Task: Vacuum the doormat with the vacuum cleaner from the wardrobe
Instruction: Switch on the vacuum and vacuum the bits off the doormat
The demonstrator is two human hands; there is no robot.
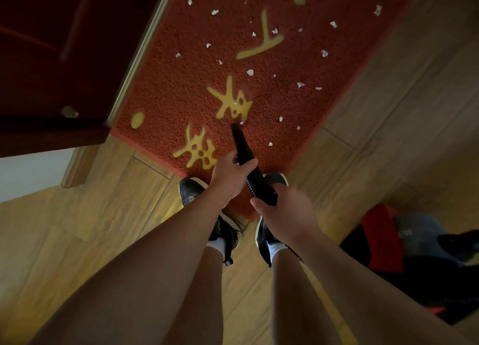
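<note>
A red doormat (181,85) with yellow characters lies on the wooden floor, strewn with several small white paper scraps (250,72). I hold a slim black handheld vacuum cleaner (242,147) pointing down at the mat, its nozzle tip close to a yellow character near the mat's near end. My left hand (229,176) grips the vacuum's front section. My right hand (282,210) grips its rear handle. My two black shoes stand at the mat's near corner.
A dark red door (51,59) with a metal threshold strip (140,57) runs along the mat's left side. A white wall and skirting sit at the left. Red and black bags or clothing (404,254) lie on the floor at the right.
</note>
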